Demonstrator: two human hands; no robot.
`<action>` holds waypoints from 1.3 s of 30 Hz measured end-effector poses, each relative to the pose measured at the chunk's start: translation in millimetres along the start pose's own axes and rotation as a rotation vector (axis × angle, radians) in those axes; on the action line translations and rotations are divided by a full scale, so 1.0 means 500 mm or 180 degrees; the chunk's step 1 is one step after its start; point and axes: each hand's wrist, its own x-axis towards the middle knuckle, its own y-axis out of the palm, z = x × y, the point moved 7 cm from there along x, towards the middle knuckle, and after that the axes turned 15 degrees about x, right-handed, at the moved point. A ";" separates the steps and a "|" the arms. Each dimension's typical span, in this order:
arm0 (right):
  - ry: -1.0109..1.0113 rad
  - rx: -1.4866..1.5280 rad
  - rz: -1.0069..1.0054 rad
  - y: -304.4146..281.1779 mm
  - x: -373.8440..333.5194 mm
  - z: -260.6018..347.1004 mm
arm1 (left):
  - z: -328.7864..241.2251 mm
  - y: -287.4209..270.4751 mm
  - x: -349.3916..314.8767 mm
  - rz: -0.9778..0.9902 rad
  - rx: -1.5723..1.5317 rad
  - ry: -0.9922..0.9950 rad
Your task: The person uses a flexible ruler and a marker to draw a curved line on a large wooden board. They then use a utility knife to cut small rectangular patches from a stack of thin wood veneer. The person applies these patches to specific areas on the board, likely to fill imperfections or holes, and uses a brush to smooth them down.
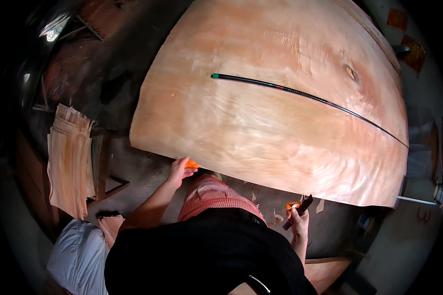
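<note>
I wear this camera on my head, the left one of a side-by-side pair, looking steeply down and forward over my black shirt (202, 250), which is nearest the lens at the lower edge. My left hand (180, 172) and right hand (300, 223) show farther off, below the middle, with the wood sheet (251, 128) spreading ahead; the wide fisheye bends straight edges toward its dark rim.

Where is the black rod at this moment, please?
In the head view, the black rod lies across the wood sheet, its green tip left of the sheet's middle and its thin end at the right edge.
</note>
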 end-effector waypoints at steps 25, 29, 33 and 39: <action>-0.0576 0.1115 -0.0627 0.207 -0.202 -0.282 | -0.363 0.101 0.165 -0.0127 0.5893 0.3094; -0.0542 0.1081 -0.0581 0.264 -0.232 -0.276 | -0.380 0.137 0.178 -0.0415 0.5888 0.4198; -0.0374 0.1175 -0.0596 0.327 -0.190 -0.258 | -0.365 0.127 0.161 -0.0222 0.6026 0.4258; -0.0027 0.0561 -0.0198 0.475 -0.022 -0.226 | -0.387 0.103 0.181 0.0300 0.5919 0.4563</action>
